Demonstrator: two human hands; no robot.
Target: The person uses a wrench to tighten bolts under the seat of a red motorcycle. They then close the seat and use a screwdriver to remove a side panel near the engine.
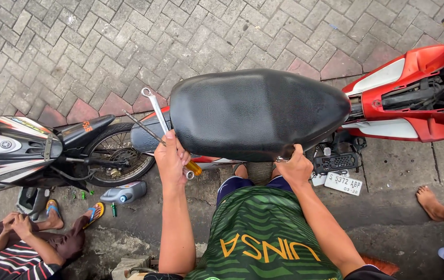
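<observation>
The left hand [172,158] was closed on a combination wrench [158,110] and a screwdriver [149,130], shafts pointing far-left. The right hand [295,167] gripped the near edge of the black motorcycle seat [255,111], just right.

1. Motorcycle seat [255,111]: plain black.
2. Motorcycle fairing [413,88]: red, white panels.
3. Combination wrench [157,109]: silver.
4. Screwdriver handle [194,168]: amber-yellow.
5. Paving [77,46]: grey bricks, some reddish.
6. Oil bottle [125,193]: grey.
7. Jersey [263,233]: green-striped, yellow lettering.

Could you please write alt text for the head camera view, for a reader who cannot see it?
Seen from above, a person's right hand grips the edge of a black motorcycle seat, while the left hand holds a wrench and a yellow-handled screwdriver.
</observation>
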